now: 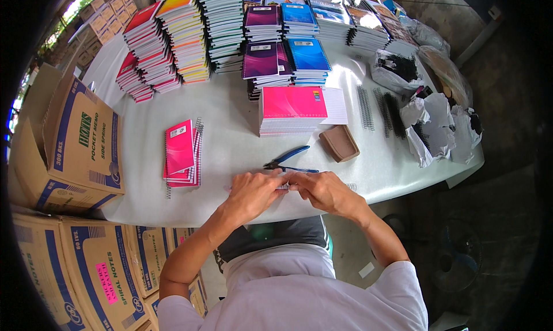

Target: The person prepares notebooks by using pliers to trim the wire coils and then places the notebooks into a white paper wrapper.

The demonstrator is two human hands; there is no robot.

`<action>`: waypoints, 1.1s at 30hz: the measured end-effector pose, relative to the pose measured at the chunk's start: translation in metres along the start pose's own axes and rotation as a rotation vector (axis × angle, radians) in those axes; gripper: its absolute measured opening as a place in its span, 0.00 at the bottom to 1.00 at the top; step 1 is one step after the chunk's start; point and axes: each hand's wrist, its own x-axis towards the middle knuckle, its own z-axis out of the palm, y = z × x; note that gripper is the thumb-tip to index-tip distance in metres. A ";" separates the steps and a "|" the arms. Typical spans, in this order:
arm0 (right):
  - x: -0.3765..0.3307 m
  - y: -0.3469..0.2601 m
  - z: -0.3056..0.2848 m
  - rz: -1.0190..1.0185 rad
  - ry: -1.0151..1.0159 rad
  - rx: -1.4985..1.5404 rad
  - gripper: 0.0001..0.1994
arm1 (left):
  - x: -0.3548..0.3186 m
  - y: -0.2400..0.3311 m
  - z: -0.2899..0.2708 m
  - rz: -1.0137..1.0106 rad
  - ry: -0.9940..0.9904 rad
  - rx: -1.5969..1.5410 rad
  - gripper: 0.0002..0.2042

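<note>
Left hand (256,190) and right hand (326,191), near side of bench (224,129): each grip pinched onto wire coil (283,187), mostly hidden between them, axis left–right; neither nearer. Pliers (290,154) just beyond.

"What's on your left?"
"I've got an open cardboard box (86,138) at the table's (141,175) left end, with more cartons (95,267) stacked lower down."
"And the far side?"
"I see a yellow-topped notebook stack (187,40) next to a green-topped one (224,29), and brown boxes (109,14) piled beyond."
"Your right?"
"A fan (458,253) in shadow; nearer me, a white scrap (366,269) on the floor (350,244)."
</note>
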 end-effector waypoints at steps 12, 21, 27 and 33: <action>-0.008 0.092 -0.060 0.028 0.017 -0.204 0.21 | -0.012 0.006 -0.003 0.138 -0.267 0.049 0.26; -0.010 0.129 -0.076 0.198 -0.194 -0.394 0.37 | -0.016 -0.008 0.001 0.055 0.038 0.173 0.42; -0.004 0.088 -0.089 -0.065 -0.145 0.298 0.29 | -0.020 -0.011 -0.002 0.058 0.047 0.112 0.47; 0.025 0.065 -0.030 -0.130 -0.403 0.594 0.21 | -0.022 -0.009 -0.002 0.074 0.088 0.072 0.50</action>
